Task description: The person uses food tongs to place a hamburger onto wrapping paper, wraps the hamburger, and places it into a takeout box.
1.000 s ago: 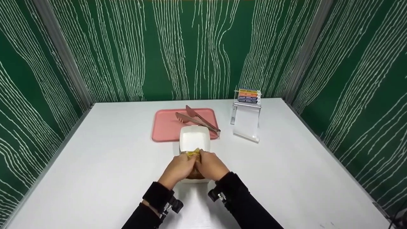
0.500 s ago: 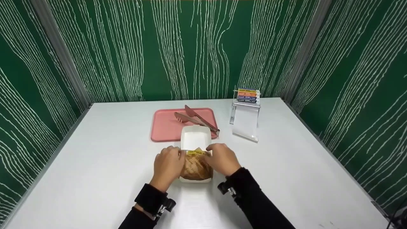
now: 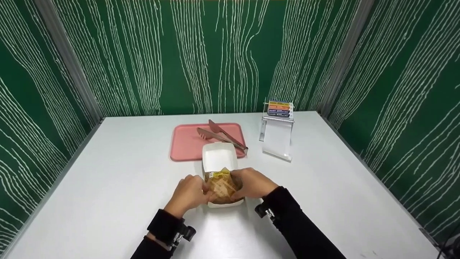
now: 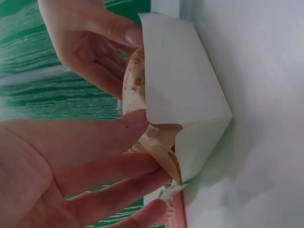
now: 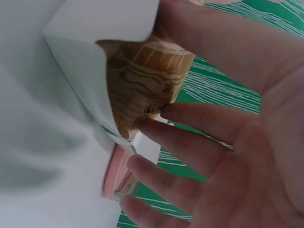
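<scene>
A burger in brown printed paper (image 3: 222, 187), with a yellow label on its far edge, sits in the lower half of an open white burger box (image 3: 220, 158). My left hand (image 3: 188, 193) is at its left side; in the left wrist view, thumb and fingers hold a loose fold of the wrapper (image 4: 159, 152) at the box rim. At the right side, my right hand (image 3: 253, 182) spans the burger, thumb near and fingers far. The right wrist view shows its thumb inside the rim and fingertips (image 5: 167, 110) touching the paper.
Behind the box, a pink tray (image 3: 185, 144) bears brown-headed tongs (image 3: 222, 136), and the raised lid overlaps its front edge. A small metal stand (image 3: 278, 120) with several coloured boxes and a white sheet stands at back right. Green patterned walls (image 3: 230, 54) enclose the white table (image 3: 125, 162).
My hands have parted from the middle of the wrapper and moved to the burger's two sides. The brown paper has come into view, and the box has turned slightly.
</scene>
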A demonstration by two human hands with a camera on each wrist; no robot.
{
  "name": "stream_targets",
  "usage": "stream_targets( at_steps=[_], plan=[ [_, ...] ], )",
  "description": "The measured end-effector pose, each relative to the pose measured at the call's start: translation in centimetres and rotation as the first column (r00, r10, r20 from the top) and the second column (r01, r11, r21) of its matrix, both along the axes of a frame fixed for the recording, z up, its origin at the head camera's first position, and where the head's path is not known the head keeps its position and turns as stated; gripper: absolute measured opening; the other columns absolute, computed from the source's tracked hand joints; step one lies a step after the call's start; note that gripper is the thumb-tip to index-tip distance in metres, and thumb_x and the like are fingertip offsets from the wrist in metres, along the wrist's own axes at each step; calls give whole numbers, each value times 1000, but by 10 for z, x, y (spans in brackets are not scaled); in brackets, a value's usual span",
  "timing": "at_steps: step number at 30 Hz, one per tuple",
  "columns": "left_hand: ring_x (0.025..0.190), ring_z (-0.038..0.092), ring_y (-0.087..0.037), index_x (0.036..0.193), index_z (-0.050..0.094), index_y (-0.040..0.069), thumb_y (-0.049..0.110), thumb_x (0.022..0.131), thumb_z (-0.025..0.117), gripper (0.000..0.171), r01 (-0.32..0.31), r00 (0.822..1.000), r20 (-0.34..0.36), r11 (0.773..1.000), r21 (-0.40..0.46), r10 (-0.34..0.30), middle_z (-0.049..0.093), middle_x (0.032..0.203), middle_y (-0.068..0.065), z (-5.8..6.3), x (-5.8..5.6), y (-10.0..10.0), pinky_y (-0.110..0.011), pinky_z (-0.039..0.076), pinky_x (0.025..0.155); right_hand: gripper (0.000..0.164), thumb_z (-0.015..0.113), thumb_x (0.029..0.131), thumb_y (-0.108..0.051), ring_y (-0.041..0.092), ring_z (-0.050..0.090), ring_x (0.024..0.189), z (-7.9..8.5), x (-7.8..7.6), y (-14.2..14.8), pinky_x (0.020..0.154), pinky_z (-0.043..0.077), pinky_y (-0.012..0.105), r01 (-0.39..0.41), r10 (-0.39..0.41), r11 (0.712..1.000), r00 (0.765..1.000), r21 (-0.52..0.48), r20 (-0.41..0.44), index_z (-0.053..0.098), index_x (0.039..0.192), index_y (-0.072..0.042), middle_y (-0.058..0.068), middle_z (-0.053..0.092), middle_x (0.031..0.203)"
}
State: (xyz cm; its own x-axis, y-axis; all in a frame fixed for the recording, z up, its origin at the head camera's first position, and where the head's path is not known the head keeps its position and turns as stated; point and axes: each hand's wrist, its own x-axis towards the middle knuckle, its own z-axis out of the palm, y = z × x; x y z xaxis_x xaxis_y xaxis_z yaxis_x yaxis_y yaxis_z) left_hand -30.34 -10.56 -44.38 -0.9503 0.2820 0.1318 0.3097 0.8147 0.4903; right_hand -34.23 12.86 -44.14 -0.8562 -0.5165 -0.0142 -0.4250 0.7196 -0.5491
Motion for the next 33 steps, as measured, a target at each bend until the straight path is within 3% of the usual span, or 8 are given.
stream_targets(
  at_steps=[3, 5, 11, 14, 17, 22, 28, 33],
  plan=[
    [73, 50, -22, 53, 59, 12, 21, 77, 92, 42, -10, 1000, 16, 1000, -25, 10, 52, 63, 2, 1, 1, 3, -42, 45, 73, 76, 99, 76, -18, 39, 59, 133, -1, 0, -1, 116, 45, 53, 14, -13, 1000, 1000, 15, -27, 66, 142, -1, 17, 67, 142],
    [77, 51, -23, 54, 53, 14, 23, 73, 95, 47, -27, 999, 16, 998, -51, 28, 52, 65, 2, 2, 1, 7, -44, 47, 77, 76, 100, 74, -22, 42, 57, 136, -1, 0, -1, 118, 44, 54, 15, -13, 999, 999, 33, -52, 68, 139, 1, 20, 64, 145],
    [83, 58, -29, 68, 60, 12, 22, 70, 93, 35, -104, 991, -104, 974, -201, 85, 63, 78, -3, 1, 3, 22, -46, 48, 83, 71, 102, 72, -27, 36, 62, 128, -3, -1, 0, 112, 49, 51, -12, 19, 998, 992, 56, -121, 71, 130, -1, 14, 71, 133],
    [81, 62, -31, 68, 62, 11, 16, 71, 91, 30, -145, 982, -156, 951, -273, 104, 68, 79, -8, 1, 4, 29, -46, 49, 79, 74, 102, 70, -26, 35, 65, 122, -5, -1, 1, 108, 52, 51, -29, 34, 999, 989, 42, -145, 68, 132, -1, 12, 73, 126],
    [76, 62, -30, 61, 57, 12, 5, 70, 87, 33, -159, 979, -171, 941, -297, 111, 69, 77, -10, 2, 5, 34, -45, 49, 77, 82, 102, 70, -28, 39, 63, 125, -6, -1, 2, 109, 51, 53, -37, 40, 999, 989, 28, -145, 65, 138, 1, 15, 70, 132],
    [70, 61, -30, 58, 50, 14, -9, 67, 81, 39, -143, 976, -200, 948, -284, 87, 65, 70, -9, 3, 6, 35, -45, 47, 73, 80, 103, 67, -31, 36, 63, 123, -5, -2, 2, 108, 50, 54, -27, 31, 999, 989, 29, -145, 71, 136, -5, 11, 73, 128],
    [71, 64, -30, 65, 60, 9, -13, 67, 79, 30, -91, 979, -200, 958, -272, 36, 68, 73, -9, 3, 1, 32, -45, 50, 72, 77, 105, 63, -32, 33, 64, 115, -5, -5, 1, 102, 53, 52, -20, 28, 998, 987, 54, -157, 73, 128, -5, 8, 75, 118],
    [70, 67, -32, 66, 63, 8, -12, 66, 79, 26, -35, 962, -270, 966, -255, -37, 70, 72, -10, 3, -2, 27, -47, 53, 68, 76, 106, 62, -30, 35, 65, 116, -6, -7, 0, 103, 53, 52, -21, 28, 999, 987, 47, -156, 73, 125, -3, 10, 75, 117]
  ],
)
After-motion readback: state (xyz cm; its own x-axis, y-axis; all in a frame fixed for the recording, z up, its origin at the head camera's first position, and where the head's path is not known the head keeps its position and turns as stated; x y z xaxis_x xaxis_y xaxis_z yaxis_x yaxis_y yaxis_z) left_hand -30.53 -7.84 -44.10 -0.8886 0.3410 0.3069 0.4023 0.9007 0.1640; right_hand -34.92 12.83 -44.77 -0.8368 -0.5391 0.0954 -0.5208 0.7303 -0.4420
